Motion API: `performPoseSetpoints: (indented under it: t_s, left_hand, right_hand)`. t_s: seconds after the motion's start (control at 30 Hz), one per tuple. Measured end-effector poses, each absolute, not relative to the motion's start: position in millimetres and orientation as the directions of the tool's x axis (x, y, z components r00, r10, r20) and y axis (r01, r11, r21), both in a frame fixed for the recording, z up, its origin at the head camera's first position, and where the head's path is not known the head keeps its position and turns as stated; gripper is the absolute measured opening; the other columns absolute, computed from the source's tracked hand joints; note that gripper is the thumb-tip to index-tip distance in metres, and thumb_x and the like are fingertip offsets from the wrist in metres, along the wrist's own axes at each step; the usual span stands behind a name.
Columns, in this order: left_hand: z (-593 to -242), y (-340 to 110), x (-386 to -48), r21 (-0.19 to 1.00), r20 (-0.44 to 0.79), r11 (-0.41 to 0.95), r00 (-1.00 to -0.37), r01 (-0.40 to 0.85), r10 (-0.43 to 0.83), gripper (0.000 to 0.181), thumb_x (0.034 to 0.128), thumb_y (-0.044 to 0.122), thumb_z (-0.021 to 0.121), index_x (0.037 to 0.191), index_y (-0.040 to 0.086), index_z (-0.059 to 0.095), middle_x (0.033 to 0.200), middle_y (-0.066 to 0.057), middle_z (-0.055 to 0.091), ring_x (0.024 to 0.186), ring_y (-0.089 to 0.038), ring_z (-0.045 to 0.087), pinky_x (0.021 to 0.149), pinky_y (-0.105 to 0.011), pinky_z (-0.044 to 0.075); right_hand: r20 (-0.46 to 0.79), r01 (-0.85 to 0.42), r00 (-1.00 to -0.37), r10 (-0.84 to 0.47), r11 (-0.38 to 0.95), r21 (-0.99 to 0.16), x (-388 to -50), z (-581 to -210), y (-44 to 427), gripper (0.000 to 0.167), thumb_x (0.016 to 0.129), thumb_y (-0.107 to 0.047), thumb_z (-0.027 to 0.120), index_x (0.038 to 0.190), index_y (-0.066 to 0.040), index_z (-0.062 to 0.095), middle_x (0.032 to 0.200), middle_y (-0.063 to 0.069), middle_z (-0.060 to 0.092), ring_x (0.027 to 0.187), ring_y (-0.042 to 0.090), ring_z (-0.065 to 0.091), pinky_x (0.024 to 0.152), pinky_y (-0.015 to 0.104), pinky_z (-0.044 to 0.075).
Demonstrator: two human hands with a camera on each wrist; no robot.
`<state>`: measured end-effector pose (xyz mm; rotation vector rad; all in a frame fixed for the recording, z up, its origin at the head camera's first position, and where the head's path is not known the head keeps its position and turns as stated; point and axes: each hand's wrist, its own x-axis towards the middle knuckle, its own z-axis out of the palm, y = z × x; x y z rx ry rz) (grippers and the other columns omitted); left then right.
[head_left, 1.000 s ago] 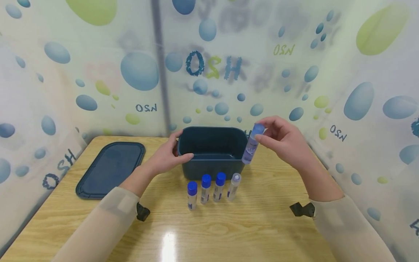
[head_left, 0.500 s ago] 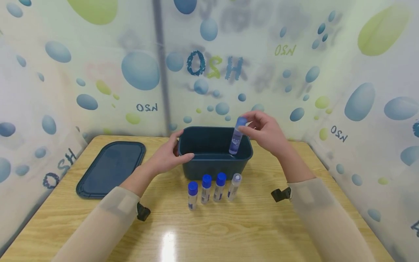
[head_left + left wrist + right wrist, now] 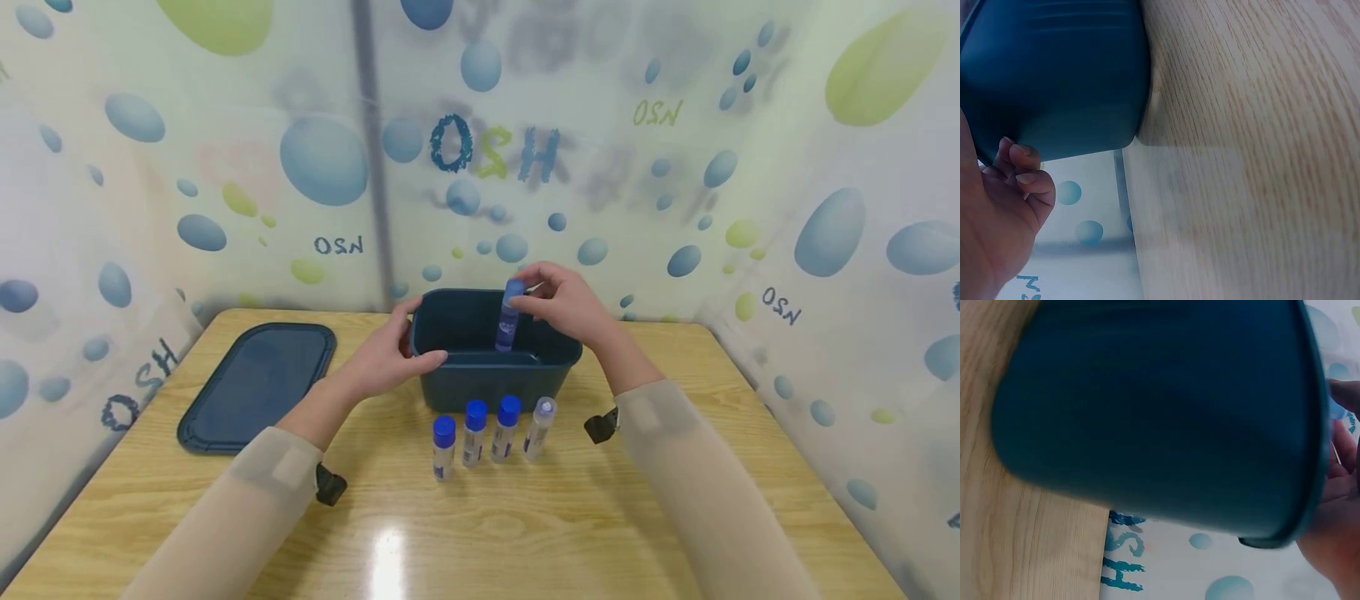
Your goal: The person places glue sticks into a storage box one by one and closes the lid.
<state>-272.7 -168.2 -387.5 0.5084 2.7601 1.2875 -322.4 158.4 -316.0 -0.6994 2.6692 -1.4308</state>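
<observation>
Right hand (image 3: 562, 305) pinches the blue tube (image 3: 507, 327) at its cap, thumb opposing fingers; the tube is slightly tilted, its lower part inside the bin (image 3: 491, 382). Base contact with the bin floor cannot be confirmed. Left hand (image 3: 384, 357) grips the bin's left end, thumb over the rim. Judged good practice: seat the base squarely before loosening the pinch, bin braced throughout. Three blue-capped tubes (image 3: 506, 442) and one clear-capped tube (image 3: 537, 435) stand on the tabletop (image 3: 517, 542) before the bin; a flat lid (image 3: 258, 387) lies left.
</observation>
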Motion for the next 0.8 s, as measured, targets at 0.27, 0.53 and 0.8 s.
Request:
performPoseSetpoints:
  t_s: [0.27,0.53,0.8]
  left_hand:
    - [-389.0,-170.3,-275.0,0.746,0.089,0.610,-0.948,0.267,0.306,0.107,0.1004,0.054,0.077,0.177,0.019,0.011,0.097,-0.010,0.054,0.086,-0.025,0.053,0.075,-0.039,0.046]
    - [-390.7,-170.6,-276.1,0.751,0.084,0.604,-0.947,0.266,0.311,0.107,0.1004,0.055,0.076,0.177,0.019,0.011,0.100,-0.010,0.056,0.089,-0.025,0.054,0.076,-0.038,0.047]
    - [-391.1,-169.2,-276.4,0.752,0.084,0.603,-0.946,0.266,0.312,0.106,0.1005,0.055,0.076,0.177,0.019,0.012,0.101,-0.011,0.057,0.090,-0.026,0.055,0.076,-0.039,0.047]
  right_hand:
    - [0.132,-0.391,-0.868,-0.478,0.498,-0.774,-342.5,-316.4,140.5,0.039,0.102,-0.027,0.080,0.137,-0.013,0.071,0.133,0.012,0.071,0.108,0.035,0.075,0.094,0.055,0.062]
    - [0.077,-0.397,-0.831,-0.551,0.491,-0.775,-357.1,-318.0,128.9,0.036,0.102,-0.019,0.078,0.136,-0.008,0.070,0.126,0.016,0.071,0.108,0.046,0.075,0.096,0.059,0.062]
    - [0.034,-0.405,-0.801,-0.598,0.497,-0.768,-365.4,-325.1,124.1,0.037,0.102,-0.018,0.078,0.136,-0.006,0.070,0.123,0.016,0.074,0.104,0.037,0.077,0.095,0.052,0.064]
